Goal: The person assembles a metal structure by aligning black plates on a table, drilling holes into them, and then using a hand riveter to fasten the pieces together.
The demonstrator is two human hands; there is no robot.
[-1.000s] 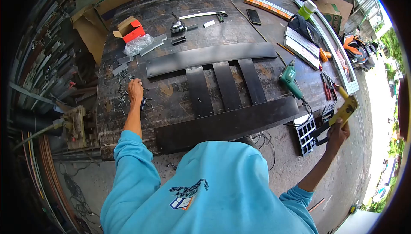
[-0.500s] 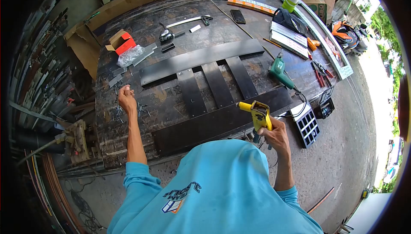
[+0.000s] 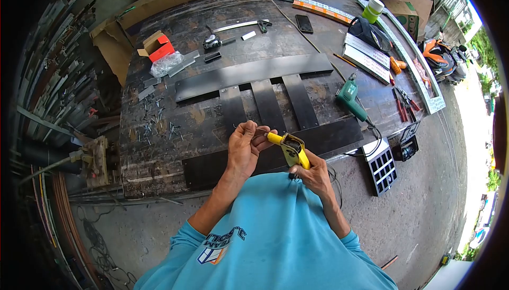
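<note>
My right hand (image 3: 314, 177) grips a yellow hand rivet gun (image 3: 292, 152), its nose pointing left. At that nose, my left hand (image 3: 245, 149) has its fingers pinched together on a thin pop rivet (image 3: 261, 130), largely hidden by the fingertips. Below both hands lies a wide dark metal bar (image 3: 334, 138). Three shorter dark slats, one of them the middle slat (image 3: 268, 104), link it to a second long bar (image 3: 249, 72) farther back. Loose rivets (image 3: 154, 110) are scattered on the table's left side.
A green drill (image 3: 350, 97) with a cord lies right of the frame. Beyond are red-handled pliers (image 3: 401, 104), a phone (image 3: 304, 23) and a tape measure (image 3: 212, 41). A red box (image 3: 158, 47) stands at back left. An organizer tray (image 3: 382, 167) sits off the table's right edge.
My left hand has moved right from the scattered rivets to the rivet gun's nose. My right hand has brought the rivet gun left, closer to my body.
</note>
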